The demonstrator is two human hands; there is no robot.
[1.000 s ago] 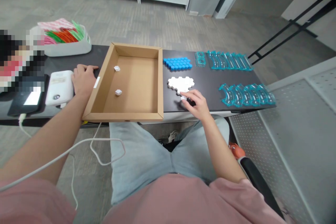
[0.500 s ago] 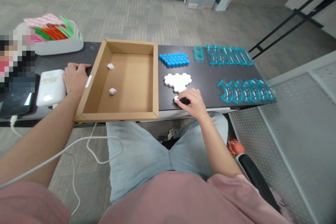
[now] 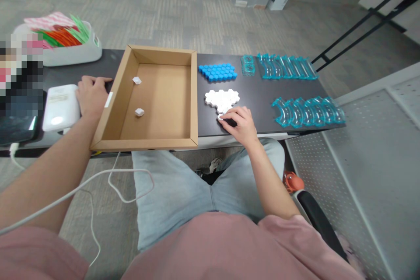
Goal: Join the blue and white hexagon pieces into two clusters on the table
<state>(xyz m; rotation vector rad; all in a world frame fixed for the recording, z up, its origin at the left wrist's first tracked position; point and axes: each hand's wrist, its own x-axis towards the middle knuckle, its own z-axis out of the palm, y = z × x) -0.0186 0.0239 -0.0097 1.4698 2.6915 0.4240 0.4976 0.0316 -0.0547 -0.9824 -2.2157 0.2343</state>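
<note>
My right hand (image 3: 238, 123) rests on the black table, fingers pinched on a small white hexagon piece (image 3: 220, 117) just below a cluster of white hexagon pieces (image 3: 222, 98). A cluster of blue hexagon pieces (image 3: 217, 71) lies farther back. Left of them stands an open cardboard box (image 3: 111, 109) with two white pieces (image 3: 139, 112) inside. My left hand (image 3: 90, 95) lies flat on the table against the box's left wall, fingers stretched out, holding nothing.
Two rows of clear teal curved pieces (image 3: 306, 111) lie on the table's right side. A white device (image 3: 61, 106) with a cable and a phone (image 3: 16, 124) sit at the left. A grey tub of coloured strips (image 3: 67, 43) stands at the back left.
My right hand slid a white piece away from the cluster toward the table's near edge, then shifted slightly back toward the cluster. The left hand stayed put.
</note>
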